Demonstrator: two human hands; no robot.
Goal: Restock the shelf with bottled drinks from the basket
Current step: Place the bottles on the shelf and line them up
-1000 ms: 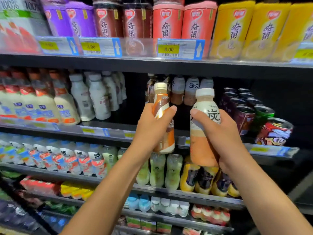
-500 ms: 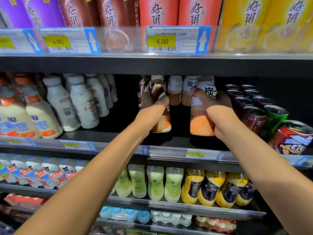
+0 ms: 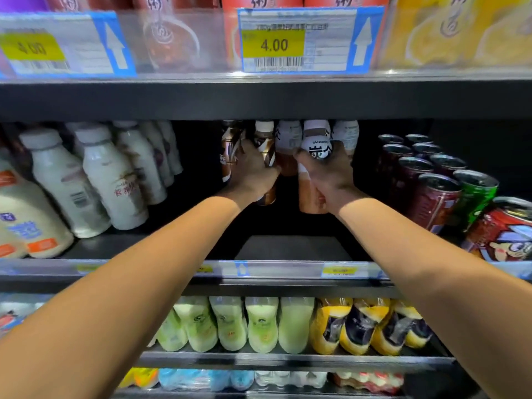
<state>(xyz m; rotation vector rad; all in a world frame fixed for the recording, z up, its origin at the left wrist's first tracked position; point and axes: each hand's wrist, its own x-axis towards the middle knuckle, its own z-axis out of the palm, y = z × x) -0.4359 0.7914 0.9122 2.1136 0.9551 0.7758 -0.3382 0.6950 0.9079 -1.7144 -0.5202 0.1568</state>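
Observation:
Both arms reach deep into the middle shelf (image 3: 290, 249). My left hand (image 3: 253, 171) grips a brown-and-white coffee bottle (image 3: 266, 145) with a pale cap, held upright beside a like bottle (image 3: 229, 151) that stands at the back. My right hand (image 3: 328, 174) grips a milk-tea bottle (image 3: 315, 148) with a white label, black lettering and orange-brown drink below. Behind it stand similar white-labelled bottles (image 3: 288, 139). The basket is out of sight.
White milk bottles (image 3: 112, 180) fill the shelf's left side; dark cans (image 3: 431, 194) and a green can (image 3: 475, 191) fill its right. The shelf above, with price tags (image 3: 273, 44), hangs low over the bottles. Green bottles (image 3: 230, 323) and yellow bottles (image 3: 357, 326) line the shelf below.
Both hands have carried their bottles from in front of the shelf deep into its dark middle gap, up to the back row. The view has moved closer and upward.

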